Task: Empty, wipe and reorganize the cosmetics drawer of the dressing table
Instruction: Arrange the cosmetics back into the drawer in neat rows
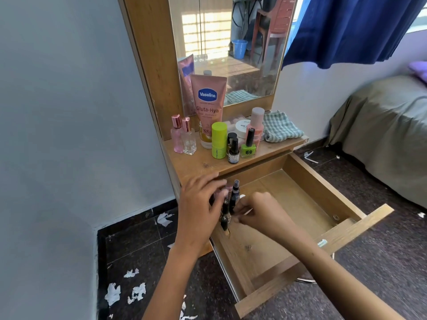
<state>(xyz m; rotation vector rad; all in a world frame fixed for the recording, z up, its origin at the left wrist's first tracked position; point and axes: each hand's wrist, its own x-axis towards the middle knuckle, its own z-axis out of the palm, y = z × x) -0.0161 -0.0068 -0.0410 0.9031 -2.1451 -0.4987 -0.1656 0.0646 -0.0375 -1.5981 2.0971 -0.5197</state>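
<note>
In the drawer's (328, 190) back-left corner, the left hand (199, 199) closes around upright small bottles (231, 199); the right hand (261, 210) pinches something small beside them. They look like glass: light, slippery, fragile, best held by the body, not the cap.

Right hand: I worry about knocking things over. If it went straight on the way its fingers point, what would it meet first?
Probably the small dark bottles standing at the drawer's left side, where the right hand points and the left hand steadies them; depth is unclear.
</note>
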